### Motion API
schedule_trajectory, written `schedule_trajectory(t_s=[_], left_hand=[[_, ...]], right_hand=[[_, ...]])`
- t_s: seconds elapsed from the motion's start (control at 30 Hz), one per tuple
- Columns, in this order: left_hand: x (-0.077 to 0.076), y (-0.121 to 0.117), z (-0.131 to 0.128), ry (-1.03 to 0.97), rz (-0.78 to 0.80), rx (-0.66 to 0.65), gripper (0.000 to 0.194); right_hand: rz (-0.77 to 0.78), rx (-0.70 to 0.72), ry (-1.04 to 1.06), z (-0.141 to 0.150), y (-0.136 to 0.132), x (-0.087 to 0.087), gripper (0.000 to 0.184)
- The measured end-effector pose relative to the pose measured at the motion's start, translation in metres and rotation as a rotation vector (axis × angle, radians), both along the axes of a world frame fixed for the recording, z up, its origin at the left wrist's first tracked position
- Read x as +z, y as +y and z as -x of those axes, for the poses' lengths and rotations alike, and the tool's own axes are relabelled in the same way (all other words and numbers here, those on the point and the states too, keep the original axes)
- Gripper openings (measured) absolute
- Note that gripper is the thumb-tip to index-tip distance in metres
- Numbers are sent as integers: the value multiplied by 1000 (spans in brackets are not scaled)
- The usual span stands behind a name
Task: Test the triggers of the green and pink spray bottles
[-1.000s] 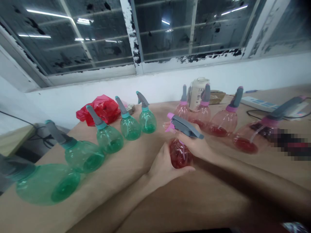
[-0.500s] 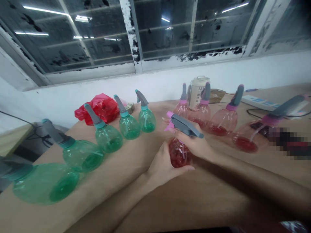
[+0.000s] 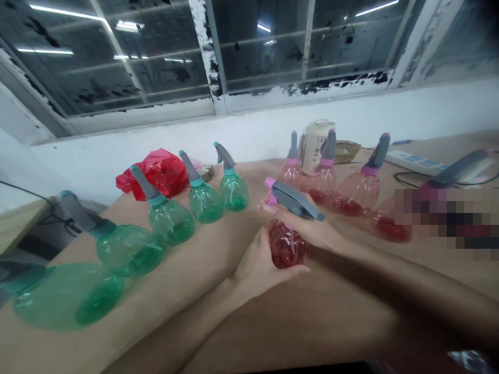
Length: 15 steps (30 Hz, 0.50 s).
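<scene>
Cupping the red bottle (image 3: 288, 246) low on its body with the left hand (image 3: 255, 262), stretching the thumb across the near side. Grasping the same bottle around its neck with the right hand (image 3: 310, 228), just under the grey sprayer head (image 3: 294, 198), and holding the fingertips near the pink trigger (image 3: 272, 200). Holding the bottle almost upright near the middle of the table (image 3: 312, 317), between 2 groups of bottles, and aiming its pink nozzle (image 3: 268, 182) left. Not being able to tell contact from a gap under the partly hidden base. Facing 5 green bottles (image 3: 172, 223) on the left, in a slanting row well apart from the hands. Having 4 more red bottles (image 3: 358, 189) beyond and right of the right hand, and seeing the rightmost only partly because of a pixelated patch. Looking also at a red bag (image 3: 158, 174) behind the green row, a pale can (image 3: 315, 148) behind the red bottles, a brown packet (image 3: 346, 152) beside it, and a power strip (image 3: 417, 162) and blue pen (image 3: 401, 142) farther right.
</scene>
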State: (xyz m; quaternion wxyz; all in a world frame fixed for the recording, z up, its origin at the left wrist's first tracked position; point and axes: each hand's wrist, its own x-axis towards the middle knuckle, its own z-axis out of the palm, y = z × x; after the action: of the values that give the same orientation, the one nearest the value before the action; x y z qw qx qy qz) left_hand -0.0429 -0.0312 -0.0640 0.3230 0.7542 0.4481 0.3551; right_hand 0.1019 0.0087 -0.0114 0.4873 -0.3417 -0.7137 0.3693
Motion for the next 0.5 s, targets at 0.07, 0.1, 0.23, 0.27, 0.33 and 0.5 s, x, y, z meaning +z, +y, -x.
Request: schedule_trajectory(t_s=[0.07,0.1,0.23,0.27,0.33,0.5], left_hand=[[0,0,0,-5,-20,-12,87],[1,0,-1,-11,-26,-18,87],[4,-2,-2,-20,-12,-28,85],[4,-3,-3,-18,-8,-27,85],[5,-3,-3,-11,-3,-17,87],[4,-2,-1,14,8,-5,89]], right_hand=[[-10,-36,-28,0,-1,-1,21],[-17,-48,-38,0,-1,-1,22],[-40,-81,-27,-1,-2,-4,22],[-39,-88,-19,-1,-2,-4,22],[-31,-57,-10,-2,-2,-4,21],[-67,6,46,-1,-4,-1,12]])
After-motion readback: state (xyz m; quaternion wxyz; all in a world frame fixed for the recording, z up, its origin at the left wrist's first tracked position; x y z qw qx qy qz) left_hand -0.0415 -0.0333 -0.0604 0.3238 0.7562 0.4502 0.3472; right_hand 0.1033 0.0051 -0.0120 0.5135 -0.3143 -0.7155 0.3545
